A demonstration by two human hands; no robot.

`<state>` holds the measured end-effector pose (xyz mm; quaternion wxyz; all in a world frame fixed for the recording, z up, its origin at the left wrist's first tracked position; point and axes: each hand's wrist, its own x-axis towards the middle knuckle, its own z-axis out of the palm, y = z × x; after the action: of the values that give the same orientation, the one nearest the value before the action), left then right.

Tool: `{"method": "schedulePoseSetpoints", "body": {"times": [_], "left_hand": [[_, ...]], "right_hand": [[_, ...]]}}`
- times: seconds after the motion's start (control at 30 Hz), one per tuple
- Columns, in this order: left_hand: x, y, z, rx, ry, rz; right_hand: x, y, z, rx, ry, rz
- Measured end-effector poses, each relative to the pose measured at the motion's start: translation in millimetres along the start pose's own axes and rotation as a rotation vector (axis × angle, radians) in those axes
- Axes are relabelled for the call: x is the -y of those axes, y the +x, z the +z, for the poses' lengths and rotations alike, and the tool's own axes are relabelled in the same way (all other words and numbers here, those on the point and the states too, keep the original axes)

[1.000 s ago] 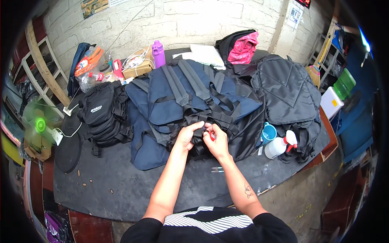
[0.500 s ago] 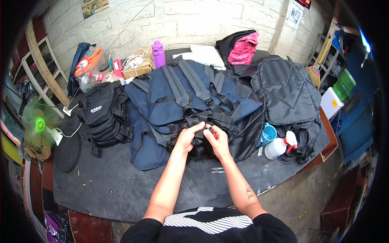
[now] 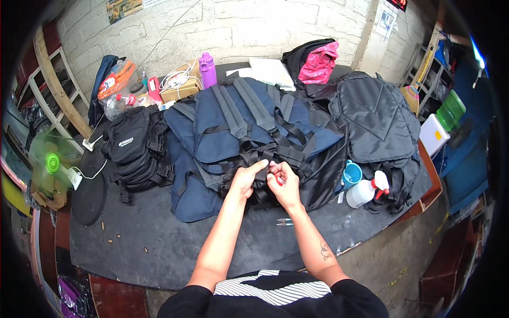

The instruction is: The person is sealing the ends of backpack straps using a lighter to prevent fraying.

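My left hand (image 3: 247, 179) is closed on black strap webbing (image 3: 261, 155) at the near end of a navy backpack (image 3: 220, 144) with grey shoulder straps. Close beside it, my right hand (image 3: 285, 186) curls around a small red object (image 3: 279, 180). Its kind is mostly hidden by my fingers, and their tips meet the black webbing. The backpack lies on top of other navy and black bags. Just nearer to me, a pair of thread snips (image 3: 284, 222) rests on the dark table (image 3: 159, 254).
To the left is a black bag (image 3: 135, 146) with buckles; on the right stand a black backpack (image 3: 377, 122), a blue cup (image 3: 351, 174) and a spray bottle (image 3: 366, 192). A purple bottle (image 3: 207, 70) and cardboard box (image 3: 180, 85) are behind. A green fan (image 3: 52, 163) runs far left.
My right hand has turned slightly and its fingers have closed further over the small red object, which shows less. My left hand stays almost in place on the webbing.
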<state>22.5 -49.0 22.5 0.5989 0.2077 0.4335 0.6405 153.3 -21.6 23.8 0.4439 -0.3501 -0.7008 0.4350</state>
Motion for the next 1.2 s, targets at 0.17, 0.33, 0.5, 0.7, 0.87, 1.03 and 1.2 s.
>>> {"method": "schedulePoseSetpoints", "body": {"times": [0.17, 0.33, 0.5, 0.7, 0.87, 1.03, 1.2], "left_hand": [[-3.4, -0.4, 3.0, 0.046, -0.103, -0.015], [-5.0, -0.8, 2.1, 0.088, -0.119, -0.017], [-3.0, 2.3, -0.9, 0.075, -0.141, -0.043], [-5.3, -0.7, -0.5, 0.096, -0.129, -0.014], [-3.2, 0.9, -0.1, 0.101, -0.123, -0.014], [-3.6, -0.7, 0.8, 0.101, -0.142, -0.023], [2.4, -6.6, 6.7, -0.054, -0.106, 0.021]], "right_hand": [[-1.1, 2.2, -0.9, -0.018, -0.084, -0.032], [3.5, 2.2, 0.6, -0.046, -0.197, -0.070], [7.9, 2.1, 0.4, -0.047, -0.197, -0.099], [9.8, 1.7, 1.1, -0.039, -0.222, -0.113], [6.2, 1.6, 1.5, -0.057, -0.224, -0.118], [1.4, 1.6, 1.9, -0.048, -0.081, -0.094], [-4.4, 8.5, -6.5, 0.079, 0.249, 0.076]]}}
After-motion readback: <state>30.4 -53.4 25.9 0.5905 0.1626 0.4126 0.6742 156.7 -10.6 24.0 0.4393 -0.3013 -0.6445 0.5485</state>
